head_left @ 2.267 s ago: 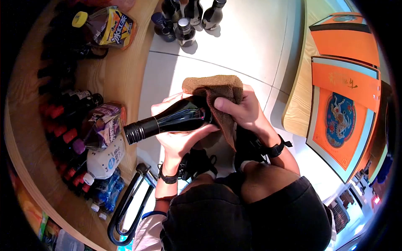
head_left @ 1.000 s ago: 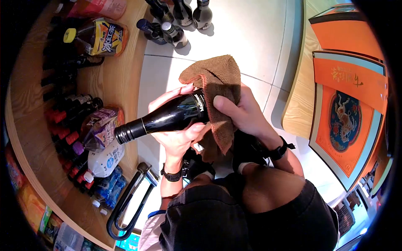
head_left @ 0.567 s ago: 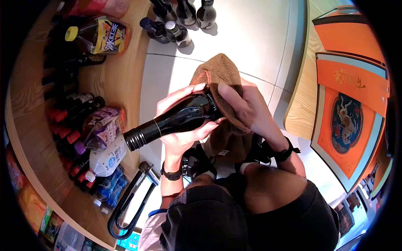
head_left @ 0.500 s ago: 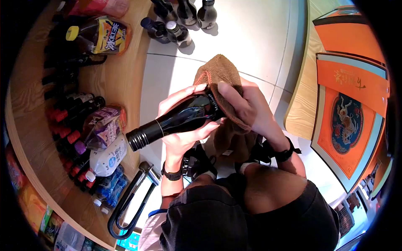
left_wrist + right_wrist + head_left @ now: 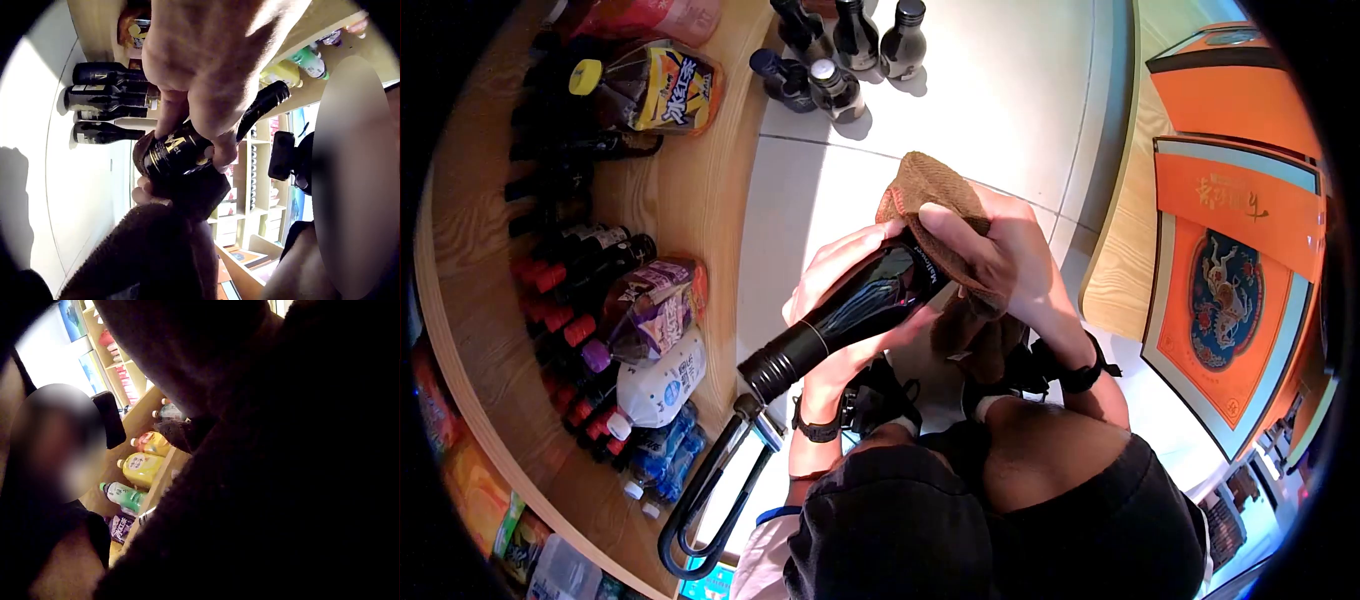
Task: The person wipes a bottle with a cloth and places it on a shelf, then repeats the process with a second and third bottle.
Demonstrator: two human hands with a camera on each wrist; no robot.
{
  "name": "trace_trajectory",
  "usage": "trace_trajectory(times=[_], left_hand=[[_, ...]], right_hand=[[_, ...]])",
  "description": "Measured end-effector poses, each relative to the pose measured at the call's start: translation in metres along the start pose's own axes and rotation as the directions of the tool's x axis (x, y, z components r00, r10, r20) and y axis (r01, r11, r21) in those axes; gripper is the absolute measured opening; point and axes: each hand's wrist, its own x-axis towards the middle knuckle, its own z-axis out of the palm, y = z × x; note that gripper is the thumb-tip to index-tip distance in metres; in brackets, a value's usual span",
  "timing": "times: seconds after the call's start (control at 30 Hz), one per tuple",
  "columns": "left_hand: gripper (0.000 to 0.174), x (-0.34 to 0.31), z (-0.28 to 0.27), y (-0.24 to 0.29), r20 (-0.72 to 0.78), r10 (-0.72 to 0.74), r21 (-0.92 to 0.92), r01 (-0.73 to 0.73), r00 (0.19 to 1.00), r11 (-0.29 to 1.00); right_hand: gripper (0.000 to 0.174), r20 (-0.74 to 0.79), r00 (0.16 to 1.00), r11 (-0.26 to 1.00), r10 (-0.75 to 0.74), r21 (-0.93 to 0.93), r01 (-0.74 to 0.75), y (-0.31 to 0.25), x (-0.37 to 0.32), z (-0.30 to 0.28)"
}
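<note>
A dark wine bottle is held at a slant in front of the person, its capped neck towards the lower left. My left hand grips the bottle's body, and in the left wrist view the fingers of that left hand curl around it near the gold-lettered label. A brown towel wraps the base of the bottle. My right hand grips the towel against that base, thumb on top. Part of the towel hangs below. Dark cloth covers most of the right wrist view, hiding the right fingers.
Several dark bottles stand on the tiled floor ahead. A wooden shelf on the left holds wine bottles and large drink bottles. A black U-shaped lock is at the lower left. Orange boxes stand on the right.
The towel has gone from lying across the bottle's label side to wrapping its base. The bottle's neck has swung down and right, and both hands have shifted slightly right.
</note>
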Motion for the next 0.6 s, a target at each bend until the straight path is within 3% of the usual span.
trace_trajectory(times=[0.07,0.23,0.3,0.4,0.47,0.6], left_hand=[[0.065,0.0,-0.003,0.001,0.016,0.018,0.06,-0.018,1.0,0.998],[0.065,-0.002,-0.006,0.001,-0.031,-0.01,0.073,0.012,0.999,0.997],[0.065,-0.002,-0.008,0.002,-0.036,-0.094,0.07,0.097,0.995,0.993],[0.065,-0.001,-0.007,-0.001,-0.032,-0.121,-0.02,0.12,0.992,0.993],[0.066,-0.001,-0.007,-0.003,-0.039,-0.12,-0.061,0.118,0.992,0.991],[0.07,-0.005,-0.01,0.001,-0.068,-0.136,-0.169,0.123,0.988,0.978]], right_hand=[[0.04,-0.015,0.999,0.992,-0.031,-0.12,0.029,-0.003,0.002,0.0],[0.04,-0.087,0.996,0.992,0.015,-0.122,-0.025,-0.022,-0.003,0.007],[0.039,-0.095,0.995,0.986,0.025,-0.16,-0.04,-0.023,-0.005,0.01],[0.036,-0.187,0.979,0.975,-0.086,-0.217,0.044,-0.02,-0.004,0.013],[0.035,-0.234,0.934,0.885,-0.271,-0.443,0.145,-0.015,-0.002,0.012],[0.032,-0.254,0.917,0.901,-0.307,-0.387,0.195,-0.02,-0.002,0.019]])
